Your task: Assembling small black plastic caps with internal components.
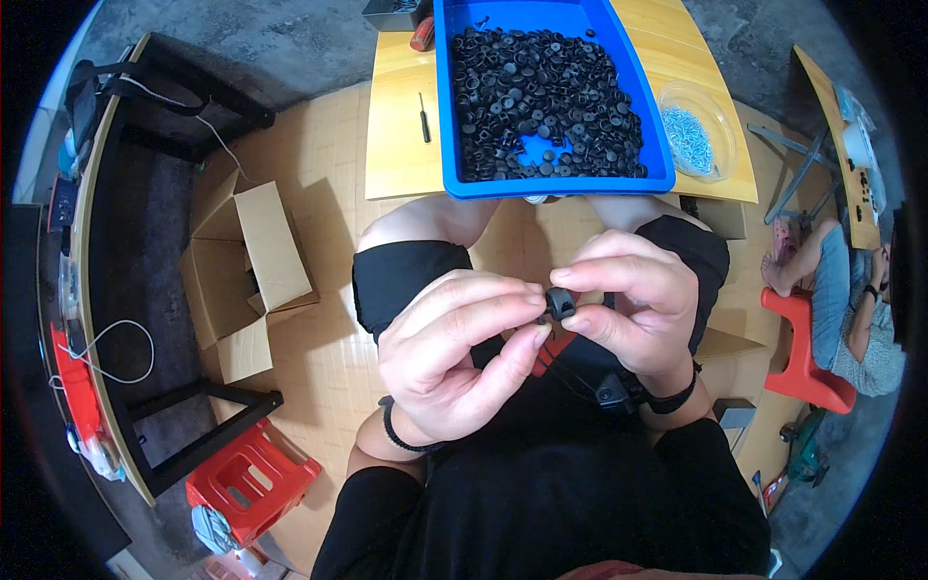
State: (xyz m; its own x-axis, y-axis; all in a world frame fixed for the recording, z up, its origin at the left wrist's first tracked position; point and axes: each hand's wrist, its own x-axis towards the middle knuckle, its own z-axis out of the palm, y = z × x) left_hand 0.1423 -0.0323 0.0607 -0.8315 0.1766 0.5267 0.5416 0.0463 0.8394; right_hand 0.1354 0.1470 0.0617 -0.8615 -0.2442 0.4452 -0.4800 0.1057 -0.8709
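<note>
Over my lap, my right hand (638, 304) pinches a small, round black plastic part (560, 304) with a hole in its side between thumb and forefinger. My left hand (459, 348) is closed in a pinch right beside that part. Between its fingertips a tiny dark bit shows, too small to name. In front of my knees, a blue tray (561, 188) holds a heap of similar black plastic parts (541, 97). To its right stands a clear round tub (720, 164) with many small bluish-silver screws (686, 140).
The tray stands on a yellow wooden table (396, 116) with a black screwdriver (424, 121) and a red-handled tool (422, 35). An open cardboard box (275, 246) and a red stool (253, 478) are on the left. At right, another person (839, 290) sits on a red chair (807, 358).
</note>
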